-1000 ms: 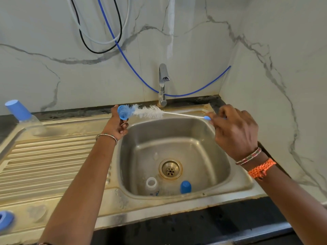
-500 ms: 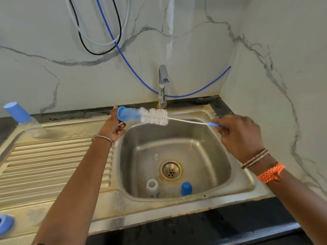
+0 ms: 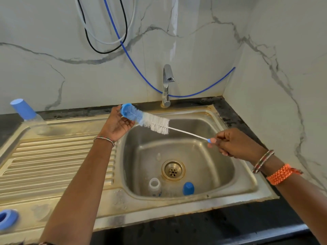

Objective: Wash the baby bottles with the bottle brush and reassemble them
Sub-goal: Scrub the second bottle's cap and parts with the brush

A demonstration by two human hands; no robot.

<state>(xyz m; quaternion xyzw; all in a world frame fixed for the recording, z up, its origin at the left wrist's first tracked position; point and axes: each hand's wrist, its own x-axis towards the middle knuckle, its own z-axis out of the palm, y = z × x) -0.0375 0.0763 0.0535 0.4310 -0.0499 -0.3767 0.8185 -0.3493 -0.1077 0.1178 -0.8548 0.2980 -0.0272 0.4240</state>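
Hands apart over the sink (image 3: 244, 183): left hand (image 3: 116, 125) grips a blue cap (image 3: 128, 112), right hand (image 3: 233, 144) pinches the brush (image 3: 157, 123) handle.

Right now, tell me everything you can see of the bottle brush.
The bottle brush has a thin white twisted stem, white bristles turning blue toward the tip, and a small blue handle end. It slants over the sink's back left corner. The right hand pinches the handle; the left hand holds a blue cap around the tip.

Head-worn view down onto sink (image 3: 244, 184)
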